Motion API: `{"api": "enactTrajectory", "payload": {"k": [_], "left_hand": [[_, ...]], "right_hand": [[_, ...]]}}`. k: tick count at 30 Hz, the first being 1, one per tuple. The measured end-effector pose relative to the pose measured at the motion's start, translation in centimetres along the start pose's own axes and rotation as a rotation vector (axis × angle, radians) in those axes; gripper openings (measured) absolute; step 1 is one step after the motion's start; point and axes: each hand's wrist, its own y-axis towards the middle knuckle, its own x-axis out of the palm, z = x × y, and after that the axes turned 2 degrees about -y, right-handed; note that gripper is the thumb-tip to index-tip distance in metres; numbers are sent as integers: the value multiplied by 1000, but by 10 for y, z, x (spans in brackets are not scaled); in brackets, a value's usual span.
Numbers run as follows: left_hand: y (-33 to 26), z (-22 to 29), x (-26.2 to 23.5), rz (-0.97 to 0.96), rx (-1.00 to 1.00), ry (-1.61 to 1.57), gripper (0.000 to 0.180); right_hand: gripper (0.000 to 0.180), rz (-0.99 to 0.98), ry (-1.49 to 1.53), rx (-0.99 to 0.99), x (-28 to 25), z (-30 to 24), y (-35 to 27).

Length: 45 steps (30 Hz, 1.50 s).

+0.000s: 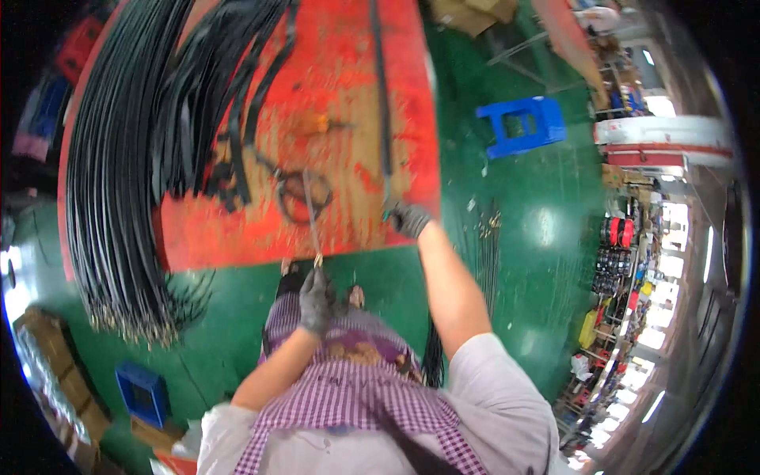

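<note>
At the near edge of the red worktable (348, 95), the person's gloved left hand (317, 301) was closed round the lower end of a thin cable (311, 214) with a brass-coloured tip, held just off the table's edge. The gloved right hand (410, 218) was clenched on the near end of a long black cable (383, 95) that ran straight up across the tabletop. Both cables looked dark and slim, blurred in places. A loose loop of cable (305, 194) lay on the table between the hands. To the left, a thick bundle of black cables (119, 182) draped over the table's side, ends dangling. A blue stool (522, 127) stood on the green floor (522, 261) to the right.
</note>
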Motion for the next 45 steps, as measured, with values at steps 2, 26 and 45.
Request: {"api": "enactTrajectory", "payload": {"k": [2, 26, 45], "left_hand": [[4, -10, -2, -63, 24, 41, 14], [-15, -112, 114, -335, -256, 132, 42], [31, -88, 61, -245, -185, 159, 20]], "right_hand": [[13, -94, 151, 33, -15, 13, 10], [44, -551, -1356, -1774, -51, 105, -197], [49, -170, -766, -1180, -17, 59, -222]]}}
